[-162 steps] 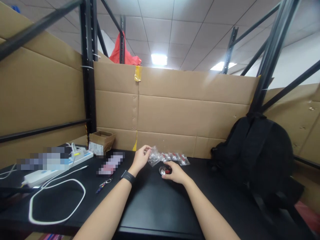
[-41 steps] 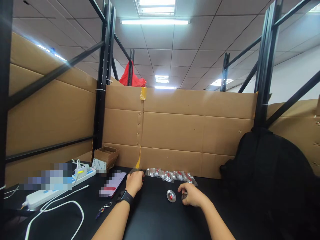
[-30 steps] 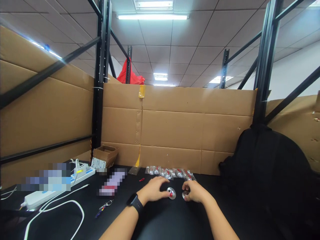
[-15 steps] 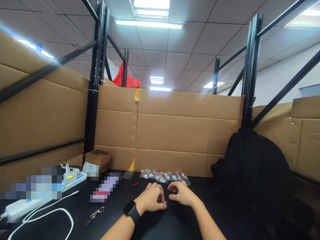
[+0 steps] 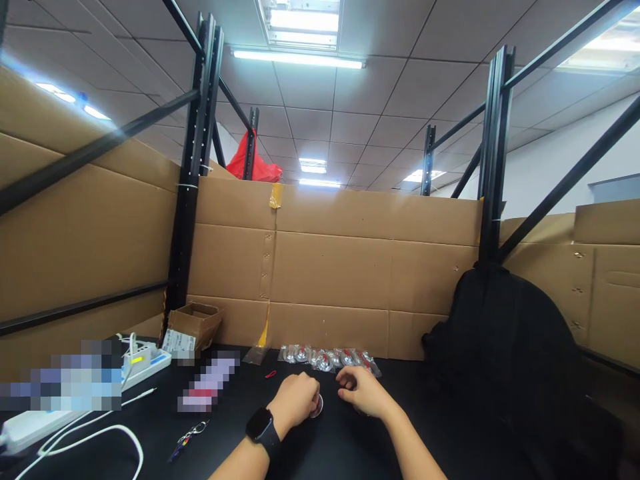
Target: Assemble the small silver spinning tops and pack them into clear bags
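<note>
My left hand (image 5: 296, 401), with a dark watch (image 5: 261, 425) on its wrist, is closed on a small round disc (image 5: 319, 405) just above or on the black tabletop. Only the disc's pale, shiny rim shows past the fingers. To its right, my right hand (image 5: 364, 392) is half curled, thumb and fingers apart, with nothing visible between them. Beyond both hands lies a row of clear plastic packets (image 5: 324, 360), holding round silvery pieces with red bits. A small red cord loop (image 5: 271, 375) lies to the left of the packets.
At the left are a keychain (image 5: 188, 439), a blurred-out pale item (image 5: 210, 381), a white power strip (image 5: 145, 367) with cables, and an open small carton (image 5: 196, 325). A black backpack (image 5: 505, 353) stands at the right. Cardboard walls (image 5: 330, 267) enclose the table.
My left hand has turned over slightly and shifted left with the disc, so its rim shows more. My right hand is nearly still. The view has tilted up a little.
</note>
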{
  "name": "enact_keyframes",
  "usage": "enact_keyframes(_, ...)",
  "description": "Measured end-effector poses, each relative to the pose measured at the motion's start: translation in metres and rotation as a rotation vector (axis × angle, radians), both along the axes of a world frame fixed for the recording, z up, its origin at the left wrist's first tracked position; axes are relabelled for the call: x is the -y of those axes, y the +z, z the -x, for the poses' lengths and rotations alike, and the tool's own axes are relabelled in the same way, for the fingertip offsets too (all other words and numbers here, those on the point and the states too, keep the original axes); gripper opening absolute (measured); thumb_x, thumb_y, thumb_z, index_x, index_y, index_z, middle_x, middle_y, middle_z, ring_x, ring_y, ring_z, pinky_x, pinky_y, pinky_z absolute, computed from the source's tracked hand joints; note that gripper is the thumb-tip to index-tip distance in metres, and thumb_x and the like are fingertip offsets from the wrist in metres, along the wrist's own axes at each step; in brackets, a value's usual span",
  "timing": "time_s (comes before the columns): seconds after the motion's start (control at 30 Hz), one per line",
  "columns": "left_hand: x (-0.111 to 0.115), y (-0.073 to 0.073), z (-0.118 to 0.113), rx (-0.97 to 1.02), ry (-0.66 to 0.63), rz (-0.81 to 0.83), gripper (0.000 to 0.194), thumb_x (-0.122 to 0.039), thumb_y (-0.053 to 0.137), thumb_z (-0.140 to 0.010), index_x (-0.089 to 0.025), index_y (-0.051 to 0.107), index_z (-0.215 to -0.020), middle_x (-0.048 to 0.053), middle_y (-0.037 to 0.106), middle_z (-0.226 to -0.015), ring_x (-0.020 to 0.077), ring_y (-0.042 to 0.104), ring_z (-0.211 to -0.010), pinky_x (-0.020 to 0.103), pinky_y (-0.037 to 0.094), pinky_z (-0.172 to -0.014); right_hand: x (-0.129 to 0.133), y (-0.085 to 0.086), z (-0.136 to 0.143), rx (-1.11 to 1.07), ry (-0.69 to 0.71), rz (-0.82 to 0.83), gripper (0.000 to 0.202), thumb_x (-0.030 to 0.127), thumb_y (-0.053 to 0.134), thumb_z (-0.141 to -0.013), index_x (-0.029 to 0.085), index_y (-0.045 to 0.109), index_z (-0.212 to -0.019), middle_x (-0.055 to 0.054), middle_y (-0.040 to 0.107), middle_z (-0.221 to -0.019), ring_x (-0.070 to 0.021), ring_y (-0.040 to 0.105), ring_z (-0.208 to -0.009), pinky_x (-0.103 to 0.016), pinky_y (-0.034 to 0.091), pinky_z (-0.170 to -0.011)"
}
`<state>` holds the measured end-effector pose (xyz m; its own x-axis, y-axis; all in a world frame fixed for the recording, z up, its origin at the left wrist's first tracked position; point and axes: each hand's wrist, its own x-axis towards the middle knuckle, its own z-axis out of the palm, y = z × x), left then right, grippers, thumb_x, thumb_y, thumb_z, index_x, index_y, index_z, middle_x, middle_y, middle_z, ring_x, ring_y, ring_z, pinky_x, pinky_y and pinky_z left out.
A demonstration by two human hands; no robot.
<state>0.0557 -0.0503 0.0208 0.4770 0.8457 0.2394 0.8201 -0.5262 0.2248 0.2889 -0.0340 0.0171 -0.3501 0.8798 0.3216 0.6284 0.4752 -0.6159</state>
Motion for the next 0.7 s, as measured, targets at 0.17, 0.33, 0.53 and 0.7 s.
enact_keyframes(0.17, -0.009, -0.002, 0.002, 0.324, -0.134, 0.091, 0.02, -0.023, 0.058, -0.085, -0.02, 0.074, -0.096, 0.006, 0.076, -0.093, 0.0219, 0.069, -0.09, 0.03, 0.049, -0.081, 0.006, -0.003, 0.016, -0.227, 0.113, 0.119, 0.069, 0.035, 0.088, -0.062, 0.022, 0.061, -0.123, -0.007, 0.067, -0.113, -0.0185, 0.066, -0.086, -0.032, 0.055, -0.076)
enact_keyframes(0.33, -0.024, -0.003, -0.003, 0.828, -0.297, 0.306, 0.037, -0.045, 0.06, -0.087, -0.011, 0.072, -0.094, 0.011, 0.075, -0.096, 0.0221, 0.068, -0.089, 0.031, 0.051, -0.082, 0.013, -0.002, 0.04, -0.517, 0.224, 0.213, 0.062, 0.055, 0.083, -0.067, 0.02, 0.062, -0.114, -0.01, 0.069, -0.114, -0.0212, 0.071, -0.082, -0.036, 0.058, -0.075)
enact_keyframes(0.53, -0.027, -0.012, -0.011, 0.818, -0.234, 0.185, 0.022, -0.033, 0.059, -0.088, -0.014, 0.07, -0.092, 0.009, 0.075, -0.095, 0.0206, 0.068, -0.09, 0.03, 0.051, -0.084, 0.021, 0.003, 0.048, -0.53, 0.238, 0.104, 0.062, 0.045, 0.083, -0.069, 0.023, 0.06, -0.122, -0.009, 0.068, -0.119, -0.024, 0.073, -0.092, -0.037, 0.059, -0.082)
enact_keyframes(0.7, -0.015, 0.002, -0.003, 0.529, -0.176, 0.045, 0.018, -0.023, 0.052, -0.092, -0.017, 0.068, -0.095, 0.006, 0.074, -0.092, 0.0188, 0.067, -0.087, 0.027, 0.048, -0.081, 0.015, 0.001, 0.048, -0.326, 0.135, 0.0, 0.046, 0.032, 0.075, -0.074, 0.017, 0.068, -0.117, -0.006, 0.073, -0.092, -0.0176, 0.068, -0.067, -0.029, 0.055, -0.062)
